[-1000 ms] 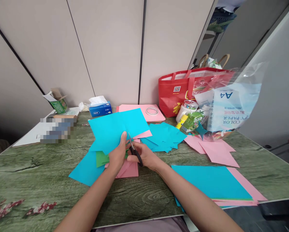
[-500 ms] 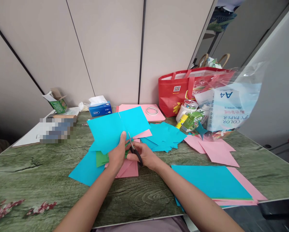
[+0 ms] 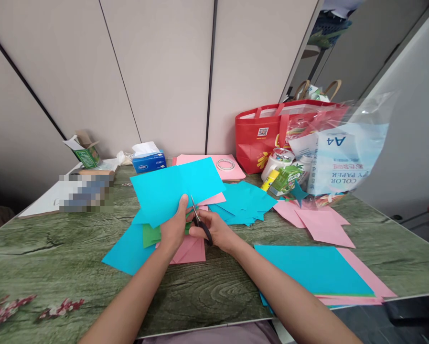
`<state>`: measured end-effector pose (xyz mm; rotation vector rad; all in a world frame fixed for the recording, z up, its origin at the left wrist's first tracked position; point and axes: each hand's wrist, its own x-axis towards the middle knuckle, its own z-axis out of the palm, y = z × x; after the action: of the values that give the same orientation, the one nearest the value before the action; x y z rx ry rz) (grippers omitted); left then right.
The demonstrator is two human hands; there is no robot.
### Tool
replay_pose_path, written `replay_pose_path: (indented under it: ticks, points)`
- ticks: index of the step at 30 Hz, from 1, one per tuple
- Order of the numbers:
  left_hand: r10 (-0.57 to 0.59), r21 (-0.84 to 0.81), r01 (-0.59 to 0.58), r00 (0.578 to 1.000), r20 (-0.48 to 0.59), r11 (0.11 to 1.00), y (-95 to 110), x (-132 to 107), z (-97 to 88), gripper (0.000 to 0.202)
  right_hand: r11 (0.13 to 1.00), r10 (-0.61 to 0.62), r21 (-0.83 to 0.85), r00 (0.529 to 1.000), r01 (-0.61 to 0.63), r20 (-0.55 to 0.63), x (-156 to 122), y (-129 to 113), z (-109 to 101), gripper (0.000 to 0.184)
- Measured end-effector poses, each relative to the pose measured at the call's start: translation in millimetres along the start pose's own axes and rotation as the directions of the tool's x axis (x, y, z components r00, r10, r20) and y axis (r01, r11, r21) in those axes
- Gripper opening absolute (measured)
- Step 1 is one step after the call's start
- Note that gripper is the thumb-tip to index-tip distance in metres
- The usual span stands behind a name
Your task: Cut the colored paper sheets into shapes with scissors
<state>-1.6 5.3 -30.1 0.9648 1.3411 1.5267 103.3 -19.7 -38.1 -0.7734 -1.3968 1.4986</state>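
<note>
Both hands meet above the middle of the table. Left hand pinches the near edge of a blue sheet, thumb on top, holding it lifted and tilted away. Right hand is closed around the handles of scissors, whose blades point up at the sheet's edge just beside the left thumb. Under the hands lie pink, green and blue sheets. Beyond the right hand sits a heap of blue pieces; a paper stack lies right of that forearm.
</note>
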Motion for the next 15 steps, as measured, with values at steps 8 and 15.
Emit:
replay_pose_path:
  ticks: [8,15]
  points:
    - [-0.030,0.059,0.031,0.999,-0.015,0.998,-2.5,1.4,-1.9,0.042,1.000,0.025,0.015,1.000,-0.024,-0.015,0.2,0.6,1.5,0.048]
    - [-0.023,0.018,0.023,1.000,0.011,1.000,-0.7,0.7,-1.2,0.042,0.999,0.033,0.025,0.999,-0.032,-0.030,0.8,3.5,1.4,0.049]
